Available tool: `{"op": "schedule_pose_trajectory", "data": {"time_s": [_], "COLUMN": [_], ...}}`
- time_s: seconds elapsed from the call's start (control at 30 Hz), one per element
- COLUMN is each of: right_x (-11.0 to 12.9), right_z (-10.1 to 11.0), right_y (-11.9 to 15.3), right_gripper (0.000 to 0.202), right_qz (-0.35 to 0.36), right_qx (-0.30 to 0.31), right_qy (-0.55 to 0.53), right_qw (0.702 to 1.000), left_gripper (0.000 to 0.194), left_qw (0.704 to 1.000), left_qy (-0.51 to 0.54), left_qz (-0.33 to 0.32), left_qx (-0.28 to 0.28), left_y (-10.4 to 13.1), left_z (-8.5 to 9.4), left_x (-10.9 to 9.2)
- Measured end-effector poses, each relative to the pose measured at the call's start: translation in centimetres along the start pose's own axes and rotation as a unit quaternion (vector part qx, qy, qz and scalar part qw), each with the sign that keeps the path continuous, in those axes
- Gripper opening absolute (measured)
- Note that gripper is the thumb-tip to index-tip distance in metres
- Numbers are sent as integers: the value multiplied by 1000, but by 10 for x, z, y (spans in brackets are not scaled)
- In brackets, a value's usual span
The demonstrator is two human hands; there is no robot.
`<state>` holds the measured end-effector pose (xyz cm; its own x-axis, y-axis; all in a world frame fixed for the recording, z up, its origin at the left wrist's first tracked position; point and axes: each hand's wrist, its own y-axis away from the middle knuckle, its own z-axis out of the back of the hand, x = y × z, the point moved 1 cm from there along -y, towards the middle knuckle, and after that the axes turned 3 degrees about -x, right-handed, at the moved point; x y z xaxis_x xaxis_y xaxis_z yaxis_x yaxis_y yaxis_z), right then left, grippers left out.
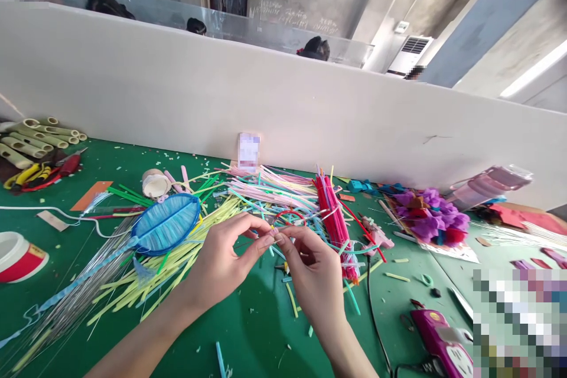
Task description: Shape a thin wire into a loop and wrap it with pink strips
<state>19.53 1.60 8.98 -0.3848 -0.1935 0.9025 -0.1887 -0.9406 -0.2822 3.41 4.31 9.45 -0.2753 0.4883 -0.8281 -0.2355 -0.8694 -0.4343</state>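
Observation:
My left hand [224,260] and my right hand [313,266] meet over the middle of the table, fingertips almost touching. Each is closed in a pinch of thumb and forefinger. A tiny yellowish bit shows between the tips, too small to name. Behind the right hand lies a bundle of red and pink fuzzy stems [330,209]. Yellow-green stems [190,257] spread beside and under the left hand. Further left rests a blue leaf-shaped piece [167,223] with a wrapped stalk. Pale pink and white stems [274,186] are piled beyond the fingers.
A pink glue gun [377,233] and a magenta power strip [443,336] with black cords lie right. Purple flowers [429,215] and a clear bottle [491,183] stand behind. Thin wires [88,289], bamboo tubes [39,137] and a red-and-white tub [22,257] are left. A white partition [199,88] borders the table.

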Motion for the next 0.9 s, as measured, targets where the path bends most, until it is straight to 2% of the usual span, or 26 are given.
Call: {"op": "schedule_pose_trajectory", "data": {"time_s": [0.17, 0.33, 0.43, 0.53, 0.6, 0.7, 0.8, 0.9], "right_x": [-5, -6, -6, -6, -10, -20, -32, -34], "right_z": [5, 8, 8, 13, 20, 38, 58, 73], "right_y": [1, -2, -3, -1, 3, 6, 5, 4], "right_gripper": [20, 21, 20, 20, 22, 27, 25, 22], "right_qz": [-12, -20, 13, 93, 171, 256, 247, 225], "right_qx": [78, 81, 82, 57, 36, -1, -53, -92], "right_qy": [-37, -44, 4, 107, 180, 303, 429, 457], "right_qw": [996, 996, 997, 988, 968, 918, 867, 856], "left_gripper": [10, 11, 12, 16, 19, 21, 20, 17], "left_qw": [1000, 1000, 998, 993, 989, 981, 973, 971], "left_qy": [-16, -15, 17, 60, 79, 110, 139, 152], "left_qz": [2, 22, 41, 67, 94, 137, 156, 153], "left_qx": [-26, -16, -39, -70, -78, -83, -98, -105], "left_y": [-2, -4, -3, -4, -6, -9, -10, -11], "left_z": [1, -4, -8, -7, -3, 5, 10, 12], "left_x": [9, 13, 17, 20, 22, 27, 33, 36]}}
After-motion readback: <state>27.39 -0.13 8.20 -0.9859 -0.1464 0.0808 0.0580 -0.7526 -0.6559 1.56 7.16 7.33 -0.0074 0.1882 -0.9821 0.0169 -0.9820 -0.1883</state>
